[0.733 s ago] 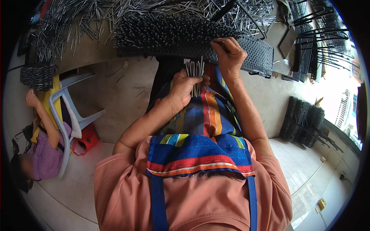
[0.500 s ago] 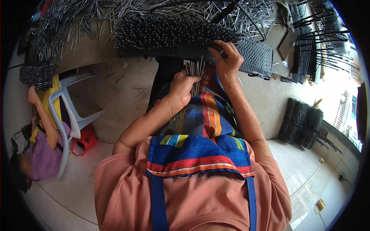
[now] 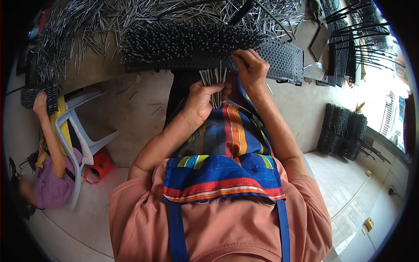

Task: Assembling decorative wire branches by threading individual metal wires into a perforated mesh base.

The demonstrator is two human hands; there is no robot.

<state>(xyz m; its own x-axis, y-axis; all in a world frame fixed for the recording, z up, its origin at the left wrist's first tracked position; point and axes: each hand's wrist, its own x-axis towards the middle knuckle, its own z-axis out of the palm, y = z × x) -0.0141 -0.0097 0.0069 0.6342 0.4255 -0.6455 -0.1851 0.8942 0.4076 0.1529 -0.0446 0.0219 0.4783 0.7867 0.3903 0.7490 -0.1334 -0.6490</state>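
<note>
My left hand (image 3: 201, 101) is closed around a bundle of thin metal rods (image 3: 211, 77), which fan out upward from the fist above my lap. Just right of it, my right hand (image 3: 254, 70) is raised at the front edge of a long black perforated rack (image 3: 283, 59). Its thumb and fingers are pinched together; whatever sits between them is too small to make out. Many dark rods (image 3: 183, 43) stand upright, densely packed, in the left and middle part of the rack. Bare holes show on the rack's right end.
Loose rods (image 3: 100, 26) lie heaped across the table behind the rack. At left, a co-worker's hand (image 3: 40, 104) touches a smaller filled rack (image 3: 29, 97), near a pale plastic chair (image 3: 72, 131) and a red container (image 3: 99, 165). Black racks (image 3: 340, 131) stand on the floor at right.
The view has shifted slightly. My right hand stays at the rack's front edge, still pinched, and the rods in my left hand spread wider. The co-worker's hand has moved up over the smaller rack.
</note>
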